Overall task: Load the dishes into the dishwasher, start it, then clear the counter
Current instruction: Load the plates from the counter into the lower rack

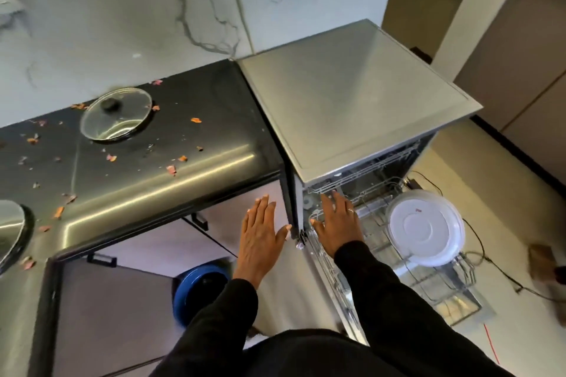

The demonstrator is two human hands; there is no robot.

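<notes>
Head view: the dishwasher (352,95) is seen just right of the dark desk (190,180), its flat steel top uppermost and its open front turned toward the lower right; the lower rack (435,281) is drawn out, its long axis running from the mouth toward the lower right edge of the frame; white plates (425,226) are carried in the rack's far side, tilted, the broad round face turned up toward the camera, a small reddish speck on it.

The left grip (260,232) is held flat with the fingers straight and apart, nothing in it, in front of the cupboard door (122,315) just left of the dishwasher's side, fingertips pointing up the frame; the right grip (338,223) is likewise spread and empty, laid over the rack's near left corner; whether wire is touched cannot be told; a ring is worn on one finger.

On the desk a glass lid (116,115) lies knob up among scattered scraps (171,169); a second lid (9,232) is cut off by the left edge.

The dishwasher's inside is mostly hidden under its top; the near end of the rack is covered by the right sleeve; a blue bowl (190,294) on the floor is partly hidden by the left sleeve; things at the right edge are too blurred to be made out.
</notes>
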